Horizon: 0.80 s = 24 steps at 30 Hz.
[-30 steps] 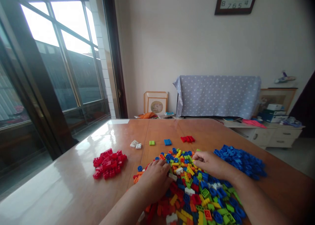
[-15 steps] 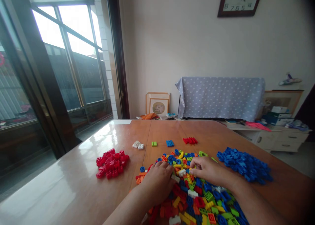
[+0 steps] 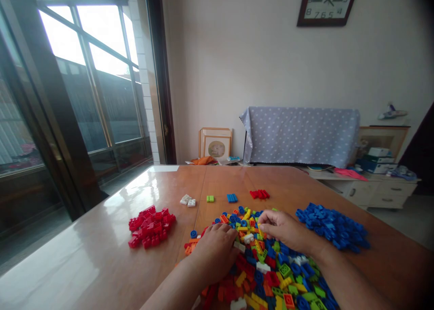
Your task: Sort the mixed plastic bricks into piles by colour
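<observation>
A large heap of mixed toy building bricks (image 3: 267, 267) in many colours lies spread in front of me. My left hand (image 3: 219, 246) rests over the heap's left side, its fingers curled down. A long white brick (image 3: 239, 246) juts out from between its fingertips and thumb. Opposite, my right hand (image 3: 280, 228) is closed in a pinch above the heap's right side. A small yellow brick (image 3: 260, 229) shows at its thumb and fingertips. My hands and forearms cover parts of the heap.
Red bricks (image 3: 152, 226) are piled at left, blue bricks (image 3: 332, 226) at right. Across the wooden table (image 3: 91, 255) sit small groups: white bricks (image 3: 188, 200), green bricks (image 3: 210, 198), blue bricks (image 3: 232, 197) and red bricks (image 3: 259, 194). A cabinet (image 3: 379, 194) stands beyond.
My right hand has lifted slightly, and a yellow brick now shows at its fingertips. My left hand stays in place. The view has shifted a little.
</observation>
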Available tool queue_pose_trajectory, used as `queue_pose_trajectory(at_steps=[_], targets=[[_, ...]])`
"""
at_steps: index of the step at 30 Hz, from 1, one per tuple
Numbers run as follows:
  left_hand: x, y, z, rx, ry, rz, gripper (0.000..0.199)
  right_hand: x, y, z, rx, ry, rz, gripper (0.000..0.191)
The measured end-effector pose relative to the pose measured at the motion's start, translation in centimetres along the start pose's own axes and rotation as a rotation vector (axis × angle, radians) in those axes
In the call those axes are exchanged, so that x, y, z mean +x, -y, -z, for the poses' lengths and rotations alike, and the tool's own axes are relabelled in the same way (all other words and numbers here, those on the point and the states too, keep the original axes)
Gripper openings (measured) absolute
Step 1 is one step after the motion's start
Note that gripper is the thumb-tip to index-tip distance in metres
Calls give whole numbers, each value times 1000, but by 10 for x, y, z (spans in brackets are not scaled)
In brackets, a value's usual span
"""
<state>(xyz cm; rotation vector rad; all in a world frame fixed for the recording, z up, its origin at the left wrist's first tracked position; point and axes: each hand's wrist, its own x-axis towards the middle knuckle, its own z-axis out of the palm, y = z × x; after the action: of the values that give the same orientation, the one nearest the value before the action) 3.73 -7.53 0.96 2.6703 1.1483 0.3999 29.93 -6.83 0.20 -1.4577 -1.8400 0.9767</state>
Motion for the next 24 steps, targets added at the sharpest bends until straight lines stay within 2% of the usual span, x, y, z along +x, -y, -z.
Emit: queue_pose_trajectory(at_steps=[4, 9, 12, 16, 20, 24], targets=[[2, -1, 1, -11, -28, -1, 24, 0, 2, 0, 188, 1, -51, 24], [4, -6, 1, -98, -129, -15, 24, -5, 14, -4, 378, 56, -37, 27], [4, -12, 1, -196, -180, 0, 24, -8, 23, -10, 416, 97, -6, 24], [5, -16, -1, -320, -194, 5, 18, -11, 32, -20, 419, 129, 38, 26], [6, -14, -1, -347, -204, 44, 7, -11, 34, -24, 392, 162, 46, 29], [7, -10, 3, -298, -216, 73, 6, -10, 24, -15, 122, 80, 35, 21]])
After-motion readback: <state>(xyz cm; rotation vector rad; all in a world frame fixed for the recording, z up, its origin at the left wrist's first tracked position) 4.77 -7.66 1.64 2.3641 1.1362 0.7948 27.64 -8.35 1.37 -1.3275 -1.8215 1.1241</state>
